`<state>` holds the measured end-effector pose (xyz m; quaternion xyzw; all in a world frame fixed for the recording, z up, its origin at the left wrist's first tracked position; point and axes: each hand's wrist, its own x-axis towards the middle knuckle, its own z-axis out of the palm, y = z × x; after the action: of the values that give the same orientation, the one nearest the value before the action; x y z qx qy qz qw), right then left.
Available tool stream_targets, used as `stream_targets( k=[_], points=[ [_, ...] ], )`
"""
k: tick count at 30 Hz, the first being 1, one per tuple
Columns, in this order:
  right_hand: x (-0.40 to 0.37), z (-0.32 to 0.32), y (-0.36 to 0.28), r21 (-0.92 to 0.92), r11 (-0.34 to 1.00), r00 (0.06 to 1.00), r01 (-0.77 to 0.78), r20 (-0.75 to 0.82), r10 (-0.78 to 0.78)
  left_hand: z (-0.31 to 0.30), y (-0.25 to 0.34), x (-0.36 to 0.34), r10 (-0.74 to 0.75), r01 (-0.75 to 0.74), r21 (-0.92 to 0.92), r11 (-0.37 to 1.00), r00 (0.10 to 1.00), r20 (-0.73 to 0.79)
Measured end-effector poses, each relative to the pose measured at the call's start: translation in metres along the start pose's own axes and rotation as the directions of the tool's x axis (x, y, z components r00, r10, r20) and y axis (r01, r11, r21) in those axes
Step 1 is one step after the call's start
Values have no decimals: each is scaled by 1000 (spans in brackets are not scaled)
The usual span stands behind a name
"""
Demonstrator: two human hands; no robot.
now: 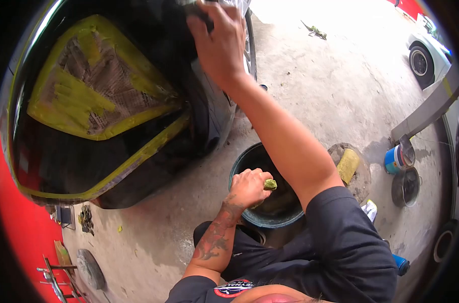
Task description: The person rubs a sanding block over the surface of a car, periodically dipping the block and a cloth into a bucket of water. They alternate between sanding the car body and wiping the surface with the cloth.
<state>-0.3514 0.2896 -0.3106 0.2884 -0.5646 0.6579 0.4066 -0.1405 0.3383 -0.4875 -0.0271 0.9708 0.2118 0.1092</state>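
Observation:
My left hand [249, 184] is closed around a yellow-green sponge [271, 185], one end of which sticks out past my fingers. It is over the near left part of a dark round tub [272, 221] on the floor. My right hand [220, 43] reaches up to the black car body [153, 30], fingers curled at the top edge of the view. A greyish piece shows under those fingertips, too cut off to name. Newspaper [111, 83] edged with yellow-green masking tape [95, 135] covers a lamp-shaped area of the car.
Right of the tub, a yellow block [348, 165] lies on a round slab. Farther right stand a blue paint can [392, 160] and a metal pot [405, 187]. A white car [431, 55] is at the upper right. A stool frame [58, 278] stands lower left.

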Motion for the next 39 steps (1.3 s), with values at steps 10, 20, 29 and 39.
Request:
stream_targets(
  k=[10,20,29,39],
  points=[
    [-15,-8,-7,18,998,998,-57,19,57,9,-5,6,33,-33,-7,999,999,14],
    [-44,-15,4,90,995,994,33,99,-42,8,0,11,31,-31,0,1000,998,54],
    [-51,-24,-11,145,974,977,176,92,-190,4,4,11,5,-6,17,1000,999,52],
    [-30,-7,-9,103,988,991,119,54,-125,1,5,8,21,-22,19,1000,998,60]
  ],
)
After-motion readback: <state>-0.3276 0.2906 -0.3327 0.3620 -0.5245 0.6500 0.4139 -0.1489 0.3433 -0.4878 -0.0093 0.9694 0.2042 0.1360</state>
